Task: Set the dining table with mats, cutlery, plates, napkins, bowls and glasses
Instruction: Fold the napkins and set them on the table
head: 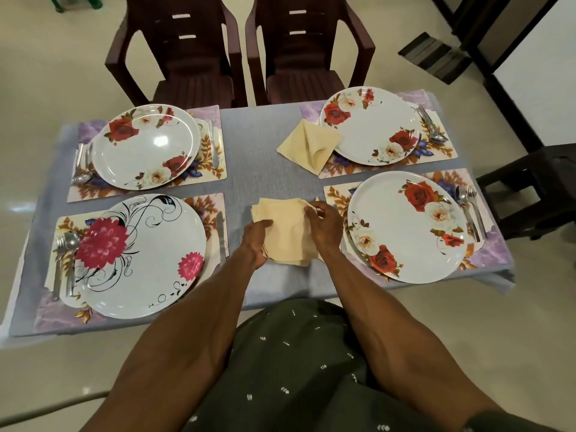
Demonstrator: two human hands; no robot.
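A stack of pale yellow napkins [286, 230] lies in the middle of the table near the front edge. My left hand [257, 241] holds the stack's left side with fingers curled round it. My right hand [322, 221] pinches the top napkin's right corner. One folded yellow napkin [308, 145] rests beside the far right rose plate [371, 124]. Three more plates sit on floral mats: a rose plate at far left [146, 148], a pink-flower plate at near left [140, 257], a rose plate at near right [408, 229]. Cutlery [64, 263] lies beside each plate.
The table wears a grey-blue cloth [268, 169]. Two dark brown plastic chairs [174, 48] stand at the far side, and a dark stool [536, 188] is at the right. A knife [220, 236] lies on the near left mat close to my left hand.
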